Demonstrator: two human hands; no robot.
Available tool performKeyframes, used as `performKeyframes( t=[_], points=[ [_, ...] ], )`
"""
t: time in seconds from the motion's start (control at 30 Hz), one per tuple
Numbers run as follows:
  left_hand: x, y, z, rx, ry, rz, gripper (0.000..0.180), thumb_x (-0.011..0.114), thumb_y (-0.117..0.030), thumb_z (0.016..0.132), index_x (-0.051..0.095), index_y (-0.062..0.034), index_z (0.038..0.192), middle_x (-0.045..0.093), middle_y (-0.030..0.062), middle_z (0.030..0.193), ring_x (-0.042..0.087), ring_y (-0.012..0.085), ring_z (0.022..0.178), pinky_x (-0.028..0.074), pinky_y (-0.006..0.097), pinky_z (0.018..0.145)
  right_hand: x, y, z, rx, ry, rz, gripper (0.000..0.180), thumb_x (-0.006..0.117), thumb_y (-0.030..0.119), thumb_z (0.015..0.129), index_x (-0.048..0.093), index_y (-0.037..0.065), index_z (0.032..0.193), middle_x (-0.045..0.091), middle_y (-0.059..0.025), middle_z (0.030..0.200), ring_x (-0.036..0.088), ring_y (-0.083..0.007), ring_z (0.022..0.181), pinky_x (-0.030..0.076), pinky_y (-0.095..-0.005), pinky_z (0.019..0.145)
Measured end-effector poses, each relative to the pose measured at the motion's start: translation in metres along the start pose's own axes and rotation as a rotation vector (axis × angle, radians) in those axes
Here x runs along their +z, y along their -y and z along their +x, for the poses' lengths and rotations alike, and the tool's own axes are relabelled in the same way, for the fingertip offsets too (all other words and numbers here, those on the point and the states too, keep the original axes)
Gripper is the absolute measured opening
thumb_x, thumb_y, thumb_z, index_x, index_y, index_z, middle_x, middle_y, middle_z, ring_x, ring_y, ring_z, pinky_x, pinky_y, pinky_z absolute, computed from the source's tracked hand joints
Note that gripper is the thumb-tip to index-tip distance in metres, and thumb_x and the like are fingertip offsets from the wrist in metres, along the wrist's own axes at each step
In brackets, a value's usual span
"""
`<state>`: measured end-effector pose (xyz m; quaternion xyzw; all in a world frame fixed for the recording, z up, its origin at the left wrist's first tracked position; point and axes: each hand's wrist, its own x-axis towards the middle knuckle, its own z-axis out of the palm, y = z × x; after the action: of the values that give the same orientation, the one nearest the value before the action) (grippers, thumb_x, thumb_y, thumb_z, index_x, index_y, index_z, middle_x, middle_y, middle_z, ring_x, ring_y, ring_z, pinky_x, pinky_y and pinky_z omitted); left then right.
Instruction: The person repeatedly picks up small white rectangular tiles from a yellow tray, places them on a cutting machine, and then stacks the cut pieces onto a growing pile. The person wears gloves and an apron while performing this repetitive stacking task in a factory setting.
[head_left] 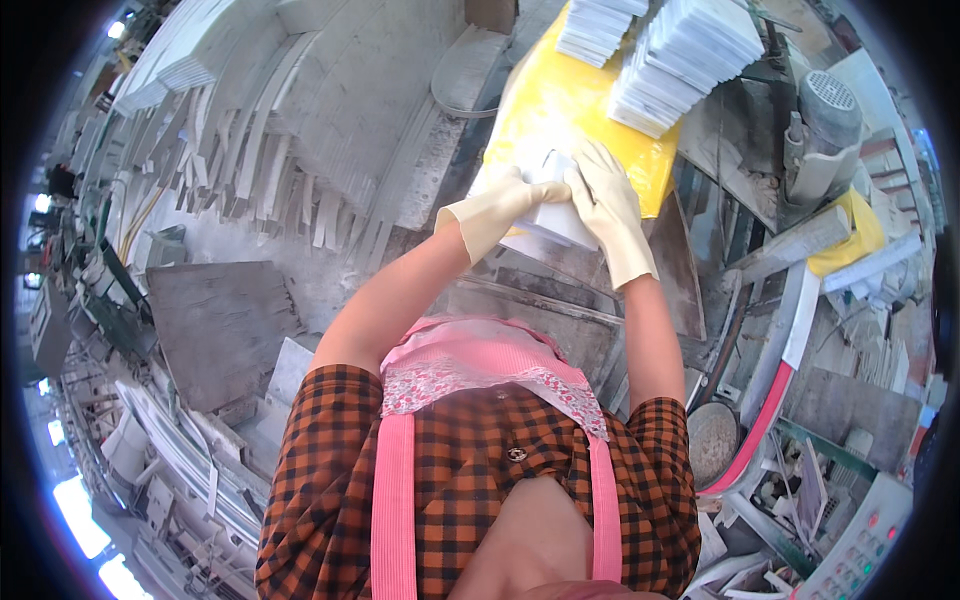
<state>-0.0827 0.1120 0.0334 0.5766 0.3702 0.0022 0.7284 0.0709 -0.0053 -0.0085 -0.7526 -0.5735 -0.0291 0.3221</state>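
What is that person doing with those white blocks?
A person in cream rubber gloves is holding a small stack of white tiles with both hands at the near edge of a yellow table. The left hand grips one side of it and the right hand presses on the other. Farther back on the table stand more stacks of white tiles. Long white stone strips lie piled on the floor to the left.
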Motion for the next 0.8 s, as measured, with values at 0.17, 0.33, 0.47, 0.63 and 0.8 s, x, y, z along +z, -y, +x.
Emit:
performKeyframes(
  t=[0.17,0.33,0.47,0.63,0.8],
  points=[
    [0.0,-0.003,-0.002,0.104,0.071,0.025,0.099,0.086,-0.039,0.078,0.037,0.016,0.144,0.058,0.0273,0.134,0.06,0.0322,0.124,0.049,0.038,0.103,0.007,-0.001,0.01,-0.009,0.059,0.307,0.039,0.058,0.028,0.101,0.068,0.0,0.126,0.064,-0.0174,0.137,0.057,-0.0345,0.13,0.044,-0.0419,0.111],
    [0.001,0.006,0.007,0.057,0.022,0.052,0.094,0.085,-0.037,0.079,0.039,0.0151,0.143,0.061,0.0261,0.13,0.062,0.0305,0.121,0.052,0.039,0.098,-0.008,-0.013,0.006,0.173,0.27,0.763,0.041,0.056,0.028,0.105,0.064,0.0,0.134,0.065,-0.016,0.138,0.059,-0.0253,0.13,0.043,-0.0351,0.111],
    [-0.001,0.013,0.014,0.023,0.037,0.012,0.087,0.084,-0.038,0.08,0.044,0.0116,0.139,0.064,0.0216,0.126,0.067,0.0271,0.111,0.057,0.039,0.087,-0.021,-0.031,-0.004,0.234,0.351,0.825,0.039,0.055,0.022,0.107,0.061,-0.002,0.137,0.065,-0.0135,0.137,0.059,-0.0208,0.128,0.043,-0.0331,0.111],
    [-0.001,0.011,0.004,0.065,0.012,-0.003,0.083,0.086,-0.038,0.078,0.049,0.011,0.134,0.066,0.0193,0.118,0.068,0.0249,0.103,0.057,0.039,0.081,-0.018,-0.055,-0.019,0.199,0.343,0.851,0.038,0.055,0.015,0.107,0.058,-0.007,0.138,0.061,-0.0161,0.14,0.056,-0.024,0.132,0.04,-0.0354,0.114],
    [-0.004,0.011,0.002,0.064,-0.038,0.04,0.09,0.086,-0.044,0.075,0.049,0.0125,0.134,0.065,0.022,0.12,0.066,0.0271,0.109,0.053,0.037,0.09,-0.002,-0.048,-0.051,0.667,0.217,1.362,0.057,0.042,0.038,0.112,0.039,0.002,0.155,0.045,-0.0152,0.157,0.048,-0.0285,0.14,0.04,-0.0389,0.117]
  ],
)
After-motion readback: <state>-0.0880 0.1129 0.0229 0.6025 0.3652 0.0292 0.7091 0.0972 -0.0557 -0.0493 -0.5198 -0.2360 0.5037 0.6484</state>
